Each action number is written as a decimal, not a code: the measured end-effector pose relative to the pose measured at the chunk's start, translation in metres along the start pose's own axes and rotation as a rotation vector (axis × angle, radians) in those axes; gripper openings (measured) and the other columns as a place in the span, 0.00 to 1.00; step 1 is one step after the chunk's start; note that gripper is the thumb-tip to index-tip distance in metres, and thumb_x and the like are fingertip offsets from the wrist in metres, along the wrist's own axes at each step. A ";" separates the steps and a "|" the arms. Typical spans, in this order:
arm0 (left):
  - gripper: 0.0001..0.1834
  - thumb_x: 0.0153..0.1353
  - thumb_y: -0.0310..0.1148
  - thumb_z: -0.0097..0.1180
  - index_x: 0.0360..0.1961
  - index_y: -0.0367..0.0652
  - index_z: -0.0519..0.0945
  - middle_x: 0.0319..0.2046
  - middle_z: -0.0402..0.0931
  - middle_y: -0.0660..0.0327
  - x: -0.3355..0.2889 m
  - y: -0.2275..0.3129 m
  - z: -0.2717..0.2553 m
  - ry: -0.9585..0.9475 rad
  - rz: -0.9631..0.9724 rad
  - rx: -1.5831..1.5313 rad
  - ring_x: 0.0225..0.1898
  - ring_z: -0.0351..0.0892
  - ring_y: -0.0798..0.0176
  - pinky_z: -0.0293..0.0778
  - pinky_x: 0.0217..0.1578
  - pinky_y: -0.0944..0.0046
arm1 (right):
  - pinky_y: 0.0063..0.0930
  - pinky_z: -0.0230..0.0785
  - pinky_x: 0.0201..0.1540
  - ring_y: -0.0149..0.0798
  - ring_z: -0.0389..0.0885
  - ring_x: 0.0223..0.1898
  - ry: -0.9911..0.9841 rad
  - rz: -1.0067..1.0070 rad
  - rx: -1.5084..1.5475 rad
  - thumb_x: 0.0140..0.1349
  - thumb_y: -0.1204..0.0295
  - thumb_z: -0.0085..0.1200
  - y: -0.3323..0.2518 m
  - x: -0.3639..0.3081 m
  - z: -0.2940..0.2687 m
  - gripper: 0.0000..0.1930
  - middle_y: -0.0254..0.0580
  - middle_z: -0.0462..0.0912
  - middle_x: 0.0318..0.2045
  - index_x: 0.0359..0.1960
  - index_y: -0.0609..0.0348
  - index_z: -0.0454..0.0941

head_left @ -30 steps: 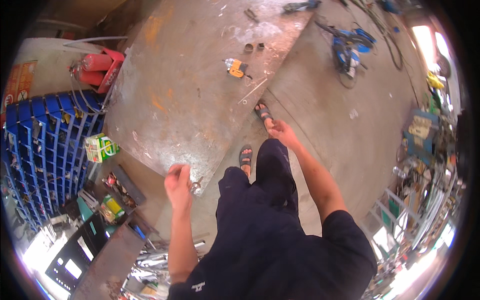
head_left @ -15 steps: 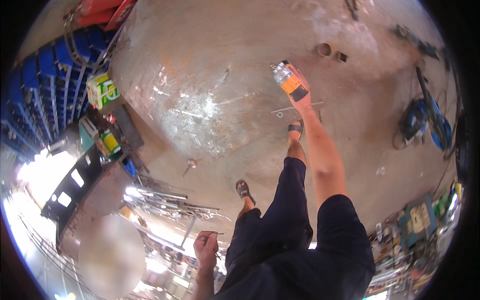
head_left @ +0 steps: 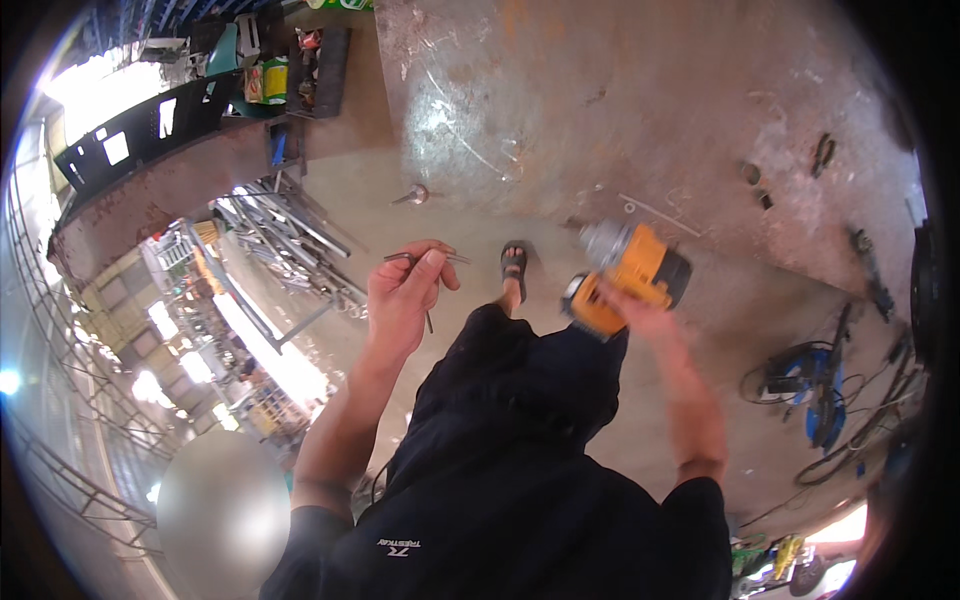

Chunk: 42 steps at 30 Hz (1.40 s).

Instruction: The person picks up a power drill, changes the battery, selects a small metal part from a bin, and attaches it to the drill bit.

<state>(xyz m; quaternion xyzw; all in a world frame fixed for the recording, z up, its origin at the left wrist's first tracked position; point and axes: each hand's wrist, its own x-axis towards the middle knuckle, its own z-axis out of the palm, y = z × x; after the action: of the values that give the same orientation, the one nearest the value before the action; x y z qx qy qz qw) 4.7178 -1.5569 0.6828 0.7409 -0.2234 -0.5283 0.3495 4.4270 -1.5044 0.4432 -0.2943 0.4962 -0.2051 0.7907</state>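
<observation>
My right hand [head_left: 645, 312] is wrapped around the handle of a yellow and black cordless impact driver [head_left: 652, 265]. The tool's silver nose points to the left, and its battery end sits close to my dark trousers. On the other side, my left hand [head_left: 408, 292] is raised with its fingers pinched around a few thin dark metal rods [head_left: 398, 257]. At least one of them looks bent. Their ends stick out past the fingertips and below the palm, and the rest is hidden inside the hand.
A round-headed metal piece [head_left: 418, 193] lies on the floor ahead. A thin rod [head_left: 660, 214] rests on a metal sheet [head_left: 560, 110]. Metal bars [head_left: 290, 235] are piled at left, near a rusty beam [head_left: 170, 180]. A blue machine with cables [head_left: 822, 390] stands at right.
My right hand has drawn the impact driver back from far ahead toward my body. My left hand has risen and come forward with the rods. My view has turned and shifted.
</observation>
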 end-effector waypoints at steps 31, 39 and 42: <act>0.09 0.72 0.24 0.54 0.44 0.30 0.84 0.33 0.84 0.59 -0.107 0.090 -0.218 -0.923 0.389 -0.228 0.38 0.81 0.68 0.76 0.46 0.66 | 0.45 0.76 0.46 0.53 0.84 0.41 0.483 -0.967 -1.002 0.50 0.68 0.73 -0.180 -0.203 0.347 0.18 0.41 0.85 0.36 0.42 0.48 0.80; 0.11 0.74 0.25 0.52 0.49 0.31 0.83 0.35 0.84 0.59 -0.105 0.085 -0.223 -1.011 0.344 -0.187 0.40 0.81 0.69 0.76 0.47 0.66 | 0.43 0.77 0.46 0.52 0.85 0.41 0.527 -1.074 -0.992 0.50 0.68 0.73 -0.174 -0.207 0.350 0.19 0.38 0.85 0.37 0.43 0.47 0.80; 0.12 0.73 0.25 0.52 0.52 0.32 0.83 0.37 0.85 0.58 -0.106 0.086 -0.223 -1.003 0.356 -0.190 0.43 0.82 0.68 0.76 0.48 0.66 | 0.43 0.77 0.45 0.53 0.85 0.41 0.557 -0.951 -1.027 0.51 0.67 0.73 -0.171 -0.212 0.352 0.19 0.38 0.86 0.37 0.44 0.47 0.80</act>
<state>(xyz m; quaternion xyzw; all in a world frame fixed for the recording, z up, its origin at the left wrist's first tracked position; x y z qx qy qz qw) 4.8944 -1.4759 0.8586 0.3136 -0.4361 -0.7675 0.3498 4.6499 -1.4087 0.8159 -0.7456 0.5306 -0.3343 0.2255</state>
